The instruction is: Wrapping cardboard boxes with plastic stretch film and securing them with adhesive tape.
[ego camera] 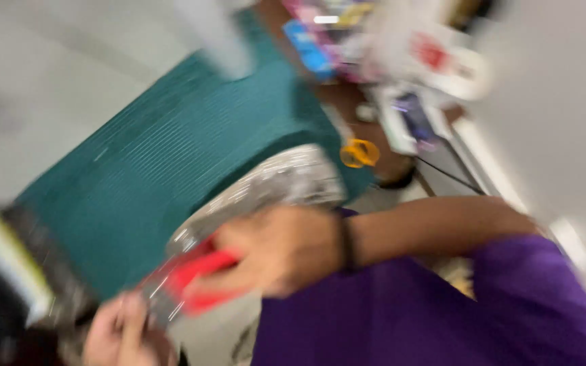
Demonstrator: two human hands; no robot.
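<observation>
The head view is heavily blurred. At lower centre the right hand (281, 249) curls around a red pack (194, 281), fingers pressed on its red part; a dark band sits on the wrist, and the forearm runs right to a purple sleeve (456, 312) that fills the lower right of the frame. The pack's clear, shiny end points down-left toward the left hand (120, 332) at the bottom edge, which touches or pinches that end; the blur hides how its fingers close, so I cannot tell its grip for sure.

Just above the right hand lies a crinkled silver foil sheet (276, 181), resting on the edge of a teal mat (164, 156) that spans the middle of the frame from lower left to upper centre. At the mat's right edge, right of the foil, sit yellow scissor handles (359, 153). Colourful boxes (327, 37) crowd the top centre, and a white item with a red mark (442, 57) lies at upper right. A black-and-white object (8, 271) sits at the left edge, too smeared to name.
</observation>
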